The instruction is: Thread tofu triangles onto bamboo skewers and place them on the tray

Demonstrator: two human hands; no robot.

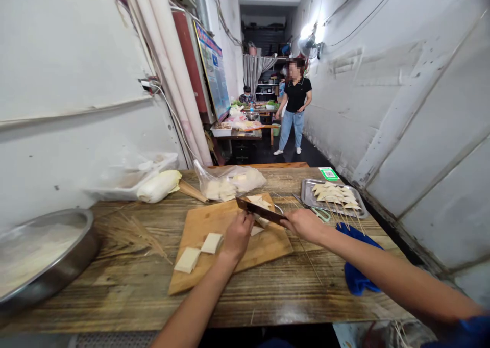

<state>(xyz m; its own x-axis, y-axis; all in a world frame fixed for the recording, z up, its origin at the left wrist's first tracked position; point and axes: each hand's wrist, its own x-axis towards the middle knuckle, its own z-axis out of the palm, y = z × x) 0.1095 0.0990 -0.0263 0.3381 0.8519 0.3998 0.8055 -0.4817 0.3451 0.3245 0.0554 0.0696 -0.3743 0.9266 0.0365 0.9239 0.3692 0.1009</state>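
My right hand (pixel 304 225) is wrapped round the handle of a dark-bladed kitchen knife (pixel 264 213), held over the far right part of a wooden cutting board (pixel 229 266). Close to the blade's far-left end, my left hand (pixel 237 234) has its fingers curled in; what they press on is hidden. Cut pale sheets, like tofu skin, lie partly under and behind the knife. Two stacks of pale squares, one nearer (pixel 187 260) and one beside it (pixel 212 243), rest on the board's left side, their corners almost touching.
Behind the board lies a plastic bag (pixel 233 181) of pale sheets. A metal tray (pixel 306 191) of skewered pieces, scissors (pixel 321 214) and a blue cloth (pixel 358 266) are at right. Left are bamboo skewers (pixel 143 235), a cabbage (pixel 158 185) and a large metal basin (pixel 86 241). A person (pixel 296 100) stands beyond.
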